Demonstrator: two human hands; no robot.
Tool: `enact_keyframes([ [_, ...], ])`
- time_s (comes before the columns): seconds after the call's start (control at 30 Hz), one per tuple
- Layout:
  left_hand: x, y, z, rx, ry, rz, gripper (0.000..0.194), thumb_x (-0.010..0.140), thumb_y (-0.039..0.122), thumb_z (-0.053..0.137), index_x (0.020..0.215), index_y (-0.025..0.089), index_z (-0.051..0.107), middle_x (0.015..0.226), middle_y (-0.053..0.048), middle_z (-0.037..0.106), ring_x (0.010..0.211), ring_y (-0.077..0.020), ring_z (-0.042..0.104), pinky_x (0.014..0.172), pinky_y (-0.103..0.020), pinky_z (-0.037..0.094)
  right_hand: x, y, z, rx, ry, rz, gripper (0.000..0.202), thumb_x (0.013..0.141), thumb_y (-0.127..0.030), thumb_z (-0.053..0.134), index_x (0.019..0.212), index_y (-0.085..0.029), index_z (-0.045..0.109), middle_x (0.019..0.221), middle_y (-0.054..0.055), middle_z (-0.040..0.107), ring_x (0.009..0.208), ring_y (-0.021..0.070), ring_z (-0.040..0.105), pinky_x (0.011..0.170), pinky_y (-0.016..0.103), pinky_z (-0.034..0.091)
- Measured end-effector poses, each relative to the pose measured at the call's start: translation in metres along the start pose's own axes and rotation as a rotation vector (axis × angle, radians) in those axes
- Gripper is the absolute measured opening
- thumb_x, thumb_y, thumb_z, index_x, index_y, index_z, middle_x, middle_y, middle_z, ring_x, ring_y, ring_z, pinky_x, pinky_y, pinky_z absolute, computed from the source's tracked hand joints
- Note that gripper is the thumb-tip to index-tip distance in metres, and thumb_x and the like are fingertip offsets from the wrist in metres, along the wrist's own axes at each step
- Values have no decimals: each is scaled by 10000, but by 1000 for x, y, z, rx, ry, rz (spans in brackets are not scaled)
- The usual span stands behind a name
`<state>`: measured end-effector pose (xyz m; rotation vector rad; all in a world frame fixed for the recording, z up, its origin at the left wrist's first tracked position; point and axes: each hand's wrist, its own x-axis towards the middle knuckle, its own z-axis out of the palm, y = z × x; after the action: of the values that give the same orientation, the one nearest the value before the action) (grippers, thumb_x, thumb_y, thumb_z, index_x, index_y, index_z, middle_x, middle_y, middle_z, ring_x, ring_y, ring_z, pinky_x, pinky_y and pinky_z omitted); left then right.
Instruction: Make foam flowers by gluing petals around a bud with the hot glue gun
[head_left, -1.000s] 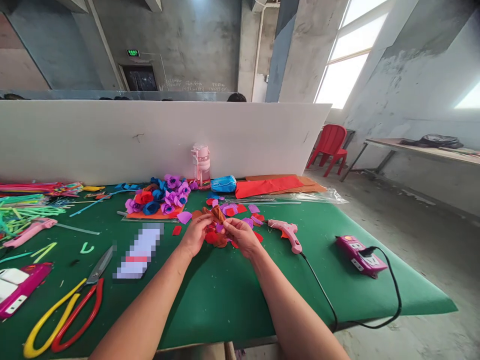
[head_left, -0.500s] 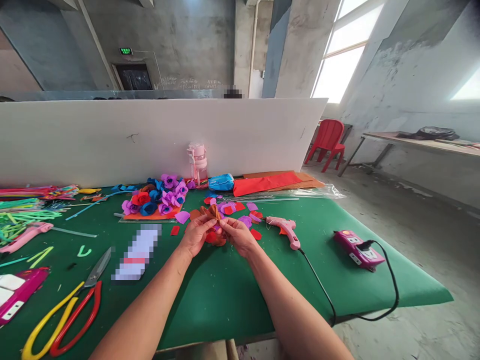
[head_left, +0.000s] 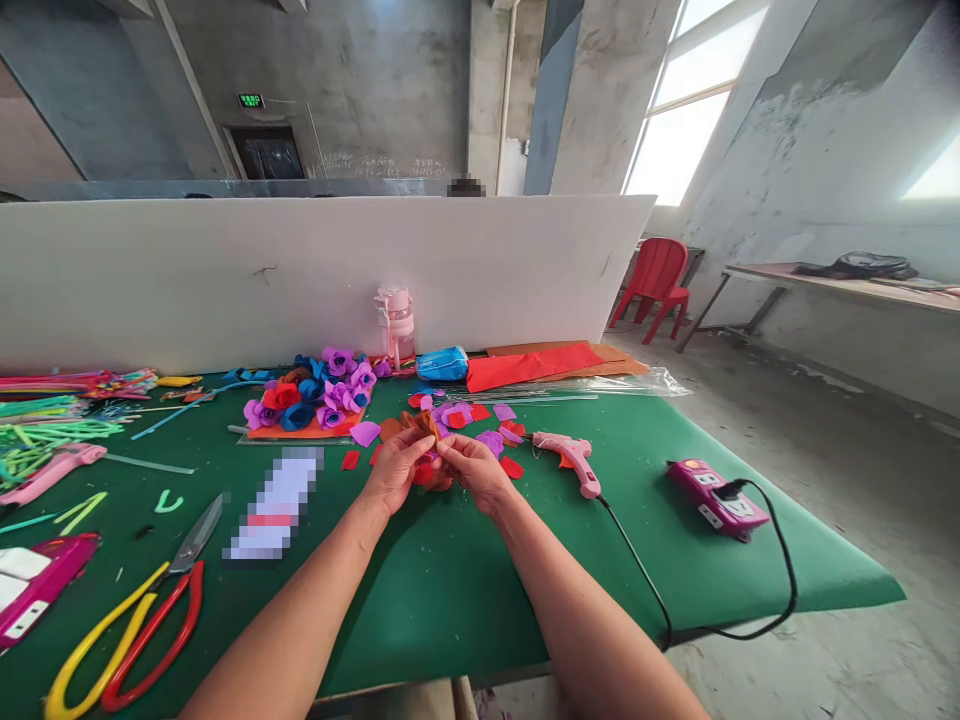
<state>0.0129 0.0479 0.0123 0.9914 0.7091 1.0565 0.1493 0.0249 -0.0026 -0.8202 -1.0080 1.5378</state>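
Both hands meet over the green table (head_left: pixel 435 630), fingertips pinched close together. Between them is a brown paper flower (head_left: pixel 425 421), its petals showing above the fingers. My left hand (head_left: pixel 397 467) is closed on it from the left, and my right hand (head_left: pixel 476 467) pinches it from the right. Its lower part is hidden by my fingers. Loose red and purple petals lie around and beneath my hands, among them a purple petal (head_left: pixel 365 433) and a red petal (head_left: pixel 511 467). A pink glue gun (head_left: pixel 571 457) rests just right of my right hand.
Finished purple, blue and red flowers (head_left: pixel 319 392) are heaped at the back left. Large scissors (head_left: pixel 176 590) lie front left, near pipe cleaners (head_left: pixel 56 435). A corded magenta power strip (head_left: pixel 716 498) sits right. A pink bottle (head_left: pixel 396 325) stands before the white board (head_left: pixel 300 270).
My fingers have shifted slightly on the brown flower, and its petals are turned a little differently. The things on the table have stayed in place.
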Motion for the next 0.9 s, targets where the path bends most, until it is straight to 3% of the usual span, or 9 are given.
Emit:
enact_keyframes([
  [0.1,3,-2,-3,0,79,48,238,612,288,768,801,165,692,716,5,663,595,-104,576,610,-254,467,1,0,0,-70,75,-30,380,660,-510,731,791,-167,634,706,20,683,605,118,615,595,244,483],
  [0.23,8,-6,-8,32,167,116,244,600,278,771,811,170,709,807,-15,700,693,-126,605,649,-248,460,5,1,1,-197,237,-250,295,699,-424,699,877,-192,659,902,49,712,838,177,656,769,304,510],
  [0.37,10,-8,-9,-1,166,106,263,603,273,776,837,170,715,823,-20,704,698,-122,606,650,-249,461,7,4,2,-268,221,-306,283,740,-371,642,964,-202,678,1026,70,709,962,222,646,850,362,501],
  [0.6,10,-9,-7,-68,177,110,260,589,253,789,823,173,708,787,1,694,695,-119,614,701,-265,480,7,9,3,-521,218,-441,251,818,-267,536,1008,-201,687,1021,74,702,955,219,636,865,379,489],
  [0.8,11,-10,-6,-76,281,159,313,547,253,814,820,162,690,786,-1,679,707,-112,609,663,-231,473,-5,8,16,-990,232,-659,426,782,-191,550,1201,-175,622,1084,133,615,1011,264,550,886,422,454],
  [0.9,12,-9,-9,-101,317,166,333,530,255,824,810,150,678,772,1,674,654,-94,590,643,-224,468,-6,6,18,-960,235,-663,395,794,-204,549,1180,-195,634,1075,119,607,1006,252,545,891,418,444],
])
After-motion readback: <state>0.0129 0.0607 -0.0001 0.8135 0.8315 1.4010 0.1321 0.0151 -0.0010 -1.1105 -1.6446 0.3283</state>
